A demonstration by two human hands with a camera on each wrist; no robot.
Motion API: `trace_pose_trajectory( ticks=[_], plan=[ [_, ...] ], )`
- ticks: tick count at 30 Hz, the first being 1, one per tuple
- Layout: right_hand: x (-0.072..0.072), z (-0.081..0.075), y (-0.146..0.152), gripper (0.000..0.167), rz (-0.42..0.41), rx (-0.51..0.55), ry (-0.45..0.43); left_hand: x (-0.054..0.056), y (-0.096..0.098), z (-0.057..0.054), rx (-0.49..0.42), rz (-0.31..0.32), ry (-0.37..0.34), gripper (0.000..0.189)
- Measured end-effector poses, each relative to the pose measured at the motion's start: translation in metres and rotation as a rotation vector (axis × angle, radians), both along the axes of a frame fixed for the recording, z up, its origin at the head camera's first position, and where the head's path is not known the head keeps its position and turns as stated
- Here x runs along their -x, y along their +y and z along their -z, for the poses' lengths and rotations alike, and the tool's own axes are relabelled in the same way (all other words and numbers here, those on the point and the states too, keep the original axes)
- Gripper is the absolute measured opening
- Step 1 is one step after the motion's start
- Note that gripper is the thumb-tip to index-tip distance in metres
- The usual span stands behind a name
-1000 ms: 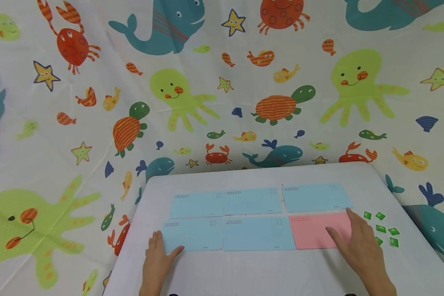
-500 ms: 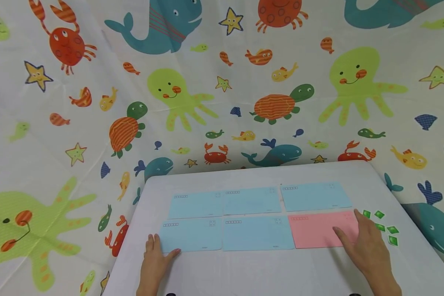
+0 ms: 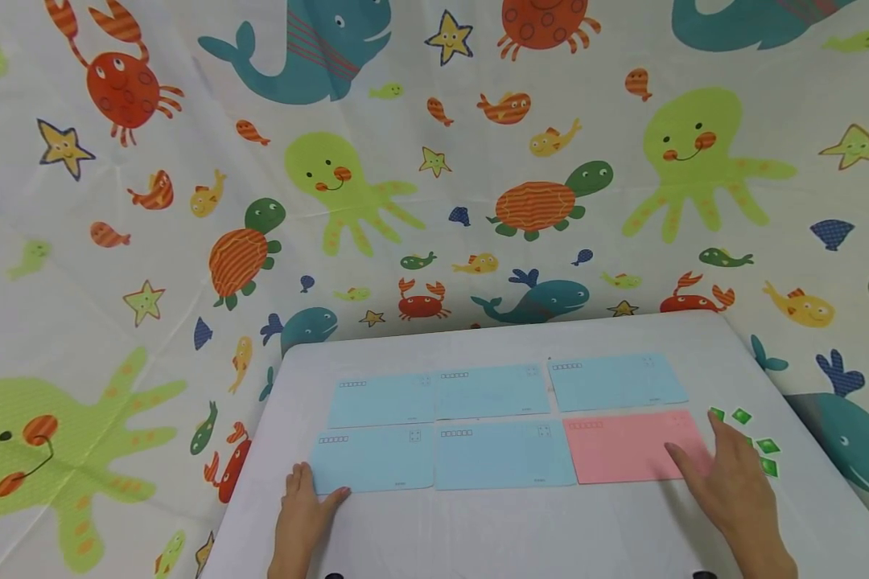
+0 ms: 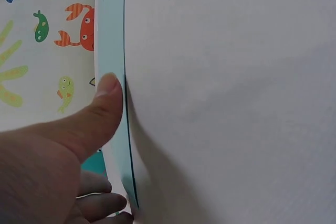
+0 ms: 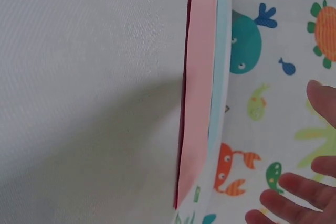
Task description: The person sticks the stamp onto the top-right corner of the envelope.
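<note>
In the head view, my left hand point(image 3: 301, 513) lies at the left end of the front-left blue envelope point(image 3: 376, 460). Its thumb touches the envelope's near edge, with the other fingers along the left side. A pink envelope point(image 3: 623, 452) lies at the right of the front row. My right hand point(image 3: 740, 492) holds nothing. Its spread fingers are over the pink envelope's right end, beside the green diamond-shaped pieces point(image 3: 768, 445), some of which it covers. In the right wrist view, those fingers appear raised off the table, apart from the pink envelope point(image 5: 197, 93).
Blue envelopes also form the back row point(image 3: 492, 392), with a back-right envelope point(image 3: 615, 383) set slightly apart. Another blue envelope point(image 3: 505, 457) sits in the front middle. The white table point(image 3: 492, 531) ends at a patterned sea-animal cloth point(image 3: 405, 201) behind.
My right hand has moved right, away from the middle of the pink envelope toward the green pieces. My left hand has barely moved. The head view has shifted slightly.
</note>
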State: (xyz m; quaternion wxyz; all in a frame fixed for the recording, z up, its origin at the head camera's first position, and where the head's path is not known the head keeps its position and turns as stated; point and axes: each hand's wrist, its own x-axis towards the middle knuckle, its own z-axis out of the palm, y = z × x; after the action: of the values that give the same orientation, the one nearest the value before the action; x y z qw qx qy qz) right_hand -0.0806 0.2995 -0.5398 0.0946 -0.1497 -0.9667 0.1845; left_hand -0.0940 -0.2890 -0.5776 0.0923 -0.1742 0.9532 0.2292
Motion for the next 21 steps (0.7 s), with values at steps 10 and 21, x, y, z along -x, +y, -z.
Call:
trace_pose_trajectory(
  ticks=[10,21],
  plan=[
    [0.003,0.002,0.011,0.096,0.046,0.032,-0.089,0.0,0.0,0.006,0.03,-0.006,0.005,0.1],
    [0.001,0.009,0.026,0.087,0.045,0.016,-0.061,-0.001,0.006,0.006,0.079,0.0,0.036,0.08]
  ],
)
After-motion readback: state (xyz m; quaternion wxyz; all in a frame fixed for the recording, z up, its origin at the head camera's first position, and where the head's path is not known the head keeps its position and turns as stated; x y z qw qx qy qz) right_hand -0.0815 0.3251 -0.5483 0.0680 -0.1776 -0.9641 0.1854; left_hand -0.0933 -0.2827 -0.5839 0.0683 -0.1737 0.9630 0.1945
